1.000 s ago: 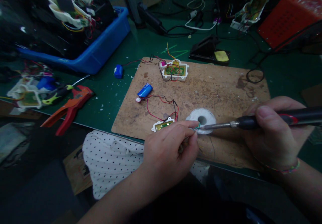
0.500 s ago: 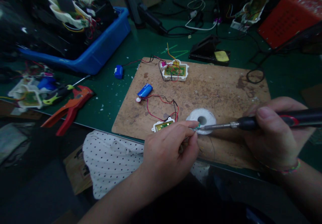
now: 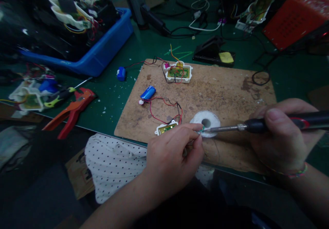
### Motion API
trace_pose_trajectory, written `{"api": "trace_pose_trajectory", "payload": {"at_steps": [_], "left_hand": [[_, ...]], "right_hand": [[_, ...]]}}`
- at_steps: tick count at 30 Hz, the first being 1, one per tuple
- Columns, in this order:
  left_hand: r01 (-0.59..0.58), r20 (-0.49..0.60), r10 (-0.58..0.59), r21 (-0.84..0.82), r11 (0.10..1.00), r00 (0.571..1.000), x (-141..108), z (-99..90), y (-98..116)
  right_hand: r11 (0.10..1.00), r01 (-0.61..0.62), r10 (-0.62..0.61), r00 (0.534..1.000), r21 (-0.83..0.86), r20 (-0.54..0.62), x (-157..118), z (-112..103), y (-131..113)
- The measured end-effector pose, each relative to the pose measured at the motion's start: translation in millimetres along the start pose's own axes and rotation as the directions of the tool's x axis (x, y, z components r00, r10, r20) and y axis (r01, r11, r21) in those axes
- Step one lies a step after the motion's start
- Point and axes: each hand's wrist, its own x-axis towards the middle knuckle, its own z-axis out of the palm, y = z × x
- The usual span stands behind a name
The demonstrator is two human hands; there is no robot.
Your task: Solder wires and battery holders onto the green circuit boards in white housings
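My right hand (image 3: 285, 133) is wrapped round the black handle of a soldering iron (image 3: 228, 128), whose tip points left. At that tip, my left hand (image 3: 177, 150) pinches a small green part (image 3: 202, 129), too small to make out well. Just behind the fingertips lies a white solder spool (image 3: 212, 117) on the brown board (image 3: 218, 88). A white case with a circuit board (image 3: 166, 128) is partly hidden by my left hand; red and black wires run from it toward a blue battery (image 3: 148, 92). Farther back sits another white case (image 3: 179, 72).
Red-orange cutters (image 3: 74, 109) and a screwdriver (image 3: 60, 95) lie left of the board. A blue bin (image 3: 102, 56) stands behind them. An iron stand with yellow sponge (image 3: 226, 57) and a red box (image 3: 295, 21) are at the back right.
The soldering iron and my right hand have shifted very slightly right, its tip now a little farther from my left fingertips. My left hand keeps its pinch.
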Motion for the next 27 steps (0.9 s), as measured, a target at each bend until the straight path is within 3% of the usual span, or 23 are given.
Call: {"api": "trace_pose_trajectory", "payload": {"at_steps": [15,27], "left_hand": [[0.037,0.019,-0.036,-0.008,0.999,0.999,-1,1.0,3],[0.069,-0.031,-0.069,0.015,0.998,0.997,2,4.4,10]], "right_hand": [[1.000,-0.012,0.012,1.000,-0.027,-0.020,-1,1,-2],[0.999,-0.003,0.002,1.000,-0.044,-0.006,-2,-2,0]]}}
